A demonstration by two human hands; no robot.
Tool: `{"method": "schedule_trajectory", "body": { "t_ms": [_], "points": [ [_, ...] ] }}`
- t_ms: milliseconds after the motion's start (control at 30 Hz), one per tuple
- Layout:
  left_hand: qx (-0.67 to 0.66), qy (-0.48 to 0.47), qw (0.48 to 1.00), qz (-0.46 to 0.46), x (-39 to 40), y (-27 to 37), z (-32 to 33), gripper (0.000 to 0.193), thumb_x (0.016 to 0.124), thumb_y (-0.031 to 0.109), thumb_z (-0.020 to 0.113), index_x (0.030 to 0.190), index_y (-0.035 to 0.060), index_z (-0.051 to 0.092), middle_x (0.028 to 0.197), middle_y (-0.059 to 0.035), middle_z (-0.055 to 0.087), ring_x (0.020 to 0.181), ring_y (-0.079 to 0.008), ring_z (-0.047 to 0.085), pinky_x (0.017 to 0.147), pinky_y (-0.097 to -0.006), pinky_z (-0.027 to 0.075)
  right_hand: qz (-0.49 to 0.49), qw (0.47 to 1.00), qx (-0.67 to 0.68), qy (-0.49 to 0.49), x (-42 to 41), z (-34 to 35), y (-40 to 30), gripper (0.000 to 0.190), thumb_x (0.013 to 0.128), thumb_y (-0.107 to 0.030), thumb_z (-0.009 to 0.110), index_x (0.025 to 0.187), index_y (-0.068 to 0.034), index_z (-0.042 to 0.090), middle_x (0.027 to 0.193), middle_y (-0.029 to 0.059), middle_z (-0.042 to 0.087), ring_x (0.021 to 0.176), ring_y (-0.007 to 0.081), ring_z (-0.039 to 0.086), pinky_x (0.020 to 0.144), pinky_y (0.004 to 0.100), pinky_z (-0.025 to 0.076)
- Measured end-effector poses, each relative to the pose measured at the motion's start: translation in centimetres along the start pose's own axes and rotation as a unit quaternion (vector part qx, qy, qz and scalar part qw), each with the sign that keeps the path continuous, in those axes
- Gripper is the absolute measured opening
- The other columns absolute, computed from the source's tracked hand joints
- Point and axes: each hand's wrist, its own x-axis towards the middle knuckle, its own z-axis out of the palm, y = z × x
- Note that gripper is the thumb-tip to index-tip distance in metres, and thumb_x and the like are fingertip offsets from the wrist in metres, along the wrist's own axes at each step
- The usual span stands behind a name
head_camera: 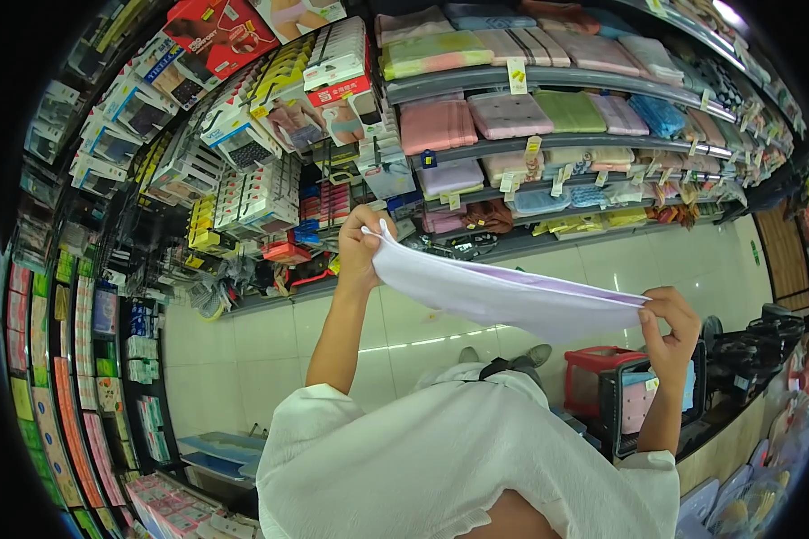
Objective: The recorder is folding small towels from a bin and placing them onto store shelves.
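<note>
A white and pale purple cloth, folded over with its edges parted, (505, 290) is stretched between my two hands above the tiled floor. My left hand (364, 248) pinches its upper left corner between thumb and fingers. Lower and to the right, my right hand (671, 328) grips the opposite corner with thumb and fingertips. The cloth sags slightly along its lower edge.
Shelves with folded towels (512, 114) stand ahead, beside racks of boxed underwear (263, 195). At lower right are a black basket (607, 411) holding folded cloths and a red plastic stool (580, 377). Packaged goods line the left shelves (74, 391).
</note>
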Motion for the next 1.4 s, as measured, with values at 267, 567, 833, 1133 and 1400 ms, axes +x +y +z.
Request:
{"method": "schedule_trajectory", "body": {
  "t_ms": [267,567,833,1133,1400],
  "points": [
    [0.139,-0.108,0.984,-0.019,-0.1,1.9,-0.8,0.03,0.066,0.008,0.076,0.089,0.0027,0.058,0.081,-0.0068,0.058,0.074,-0.0117,0.055,0.063,-0.0214,0.042,0.01,0.997,-0.015,0.072,-1.1,-0.7,0.9,0.006,0.069,0.004,0.064,0.074,0.003,0.06,0.077,0.0125,0.061,0.069,0.0229,0.058,0.064,0.0273,0.045],
    [0.437,-0.22,0.872,0.01,0.9,5.1,1.7,0.016,0.065,0.002,0.073,0.079,0.0004,0.064,0.076,-0.0071,0.063,0.069,-0.0133,0.055,0.061,-0.0251,0.043,-0.001,0.998,-0.06,0.024,-2.6,0.6,5.3,0.011,0.068,-0.004,0.07,0.078,-0.001,0.066,0.081,0.0104,0.065,0.072,0.024,0.062,0.063,0.03,0.049],
    [0.526,-0.215,0.823,-0.009,1.0,5.5,2.7,0.016,0.066,0.006,0.073,0.081,0.0038,0.069,0.072,-0.0061,0.063,0.059,-0.0123,0.053,0.055,-0.0244,0.041,0.01,0.998,-0.06,-0.022,-3.0,0.0,5.7,0.01,0.07,-0.004,0.069,0.078,-0.001,0.065,0.081,0.0106,0.064,0.073,0.0243,0.062,0.064,0.0305,0.049],
    [0.423,-0.168,0.887,-0.083,1.5,3.2,1.6,0.014,0.069,0.0,0.069,0.083,-0.0023,0.067,0.08,-0.0081,0.067,0.07,-0.0108,0.059,0.062,-0.0227,0.045,0.044,0.999,0.004,0.028,-2.7,-1.4,4.5,0.01,0.074,-0.006,0.067,0.08,0.002,0.066,0.083,0.012,0.065,0.074,0.0209,0.061,0.067,0.028,0.047],
    [0.32,-0.155,0.933,-0.057,2.7,2.8,1.6,0.015,0.068,-0.003,0.069,0.083,-0.0035,0.065,0.075,-0.0062,0.062,0.07,-0.012,0.056,0.066,-0.0231,0.043,0.211,0.933,0.261,0.128,-3.7,-1.8,5.7,0.01,0.076,-0.003,0.065,0.085,0.002,0.065,0.081,0.0083,0.065,0.074,0.014,0.06,0.068,0.0242,0.046]
  ]
}}
